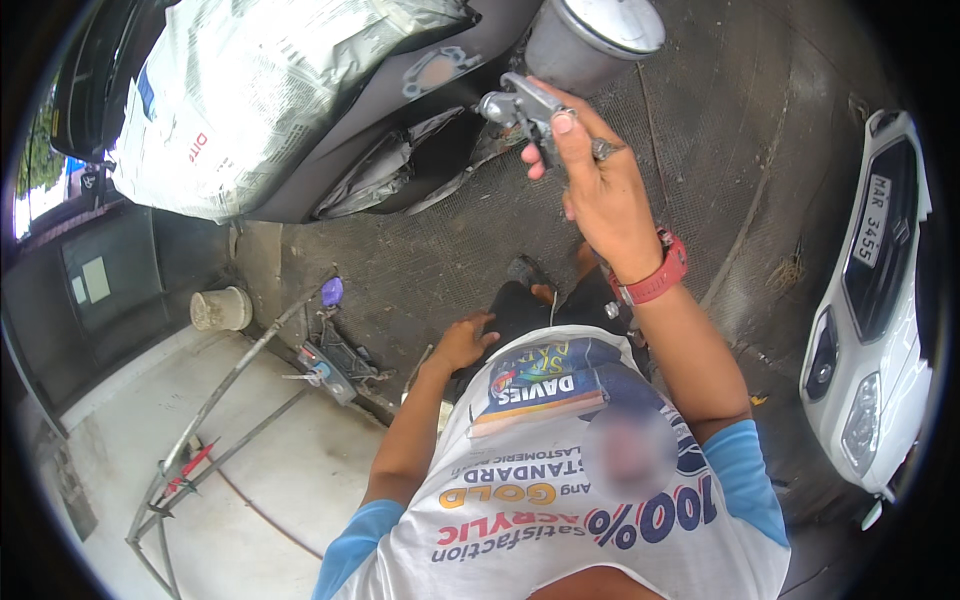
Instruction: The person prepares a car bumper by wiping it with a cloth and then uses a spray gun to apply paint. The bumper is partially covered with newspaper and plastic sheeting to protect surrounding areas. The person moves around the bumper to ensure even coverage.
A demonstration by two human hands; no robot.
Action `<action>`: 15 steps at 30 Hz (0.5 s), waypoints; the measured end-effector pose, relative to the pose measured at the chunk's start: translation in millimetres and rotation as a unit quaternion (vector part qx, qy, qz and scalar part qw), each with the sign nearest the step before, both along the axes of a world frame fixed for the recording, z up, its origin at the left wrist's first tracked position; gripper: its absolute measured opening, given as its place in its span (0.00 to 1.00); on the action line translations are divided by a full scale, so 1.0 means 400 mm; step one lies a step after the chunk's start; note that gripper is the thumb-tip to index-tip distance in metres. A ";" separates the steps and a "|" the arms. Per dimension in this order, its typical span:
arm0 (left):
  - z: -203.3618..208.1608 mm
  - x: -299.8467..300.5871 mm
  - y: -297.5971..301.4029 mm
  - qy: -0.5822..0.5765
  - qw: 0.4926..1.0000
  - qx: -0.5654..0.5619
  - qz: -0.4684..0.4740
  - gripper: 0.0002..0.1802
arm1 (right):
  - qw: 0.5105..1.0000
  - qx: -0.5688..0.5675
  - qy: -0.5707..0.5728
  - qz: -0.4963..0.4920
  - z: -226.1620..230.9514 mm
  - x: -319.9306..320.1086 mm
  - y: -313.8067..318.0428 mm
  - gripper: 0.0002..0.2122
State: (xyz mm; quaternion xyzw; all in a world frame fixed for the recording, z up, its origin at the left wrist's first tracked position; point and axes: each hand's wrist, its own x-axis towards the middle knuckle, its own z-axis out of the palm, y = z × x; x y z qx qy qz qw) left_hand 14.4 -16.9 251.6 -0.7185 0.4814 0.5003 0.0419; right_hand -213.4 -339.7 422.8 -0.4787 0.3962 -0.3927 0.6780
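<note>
My right hand is raised and wrapped round a silvery spray gun, its nozzle facing left toward a dark car panel. Just beyond the gun is a round metal cup with a pale lid; I cannot tell for sure whether it is joined to the gun. The panel carries a pale, patchy spot with an uneven outline, and newspaper masking covers the bodywork beside it. Low by my dark shorts, my left hand rests with its fingers stretched out, holding nothing.
A white car stands at the right. Leaning metal poles, a grey box-like tool and a purple item lie to the left. A dirty white bucket sits by the wall. Dark, rough floor spreads beneath.
</note>
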 end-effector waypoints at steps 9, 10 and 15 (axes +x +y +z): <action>0.237 -0.232 -0.475 0.441 0.837 -0.189 0.263 0.26 | 0.999 -0.019 0.040 0.016 0.034 0.074 -0.025 0.25; 0.231 -0.249 -0.514 0.459 0.827 -0.189 0.265 0.25 | 0.998 -0.023 0.052 0.000 0.032 0.066 -0.032 0.25; 0.182 -0.325 -0.601 0.554 0.782 -0.177 0.225 0.21 | 0.988 -0.029 0.131 -0.073 0.016 -0.009 -0.047 0.26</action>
